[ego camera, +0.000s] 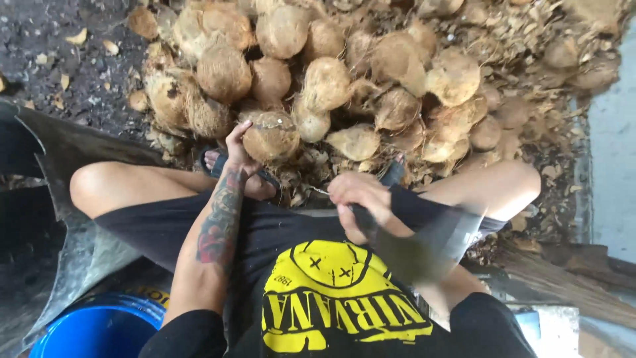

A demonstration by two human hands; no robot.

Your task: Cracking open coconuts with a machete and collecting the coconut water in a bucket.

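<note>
I sit with knees apart facing a heap of husked brown coconuts (pixel 331 73). My left hand (pixel 237 147) reaches forward and rests its fingers on one coconut (pixel 270 136) at the near edge of the heap, just past my sandalled foot. My right hand (pixel 361 199) is closed around the handle of a broad dark blade (pixel 424 245), a cleaver or machete, which points back toward my lap and is blurred by motion.
A blue bucket (pixel 99 328) stands at my lower left beside a grey metal sheet (pixel 73 232). Husk scraps (pixel 550 40) and dry leaves litter the ground around the heap. A pale wall (pixel 616 152) runs along the right, with wood pieces (pixel 563 278) below it.
</note>
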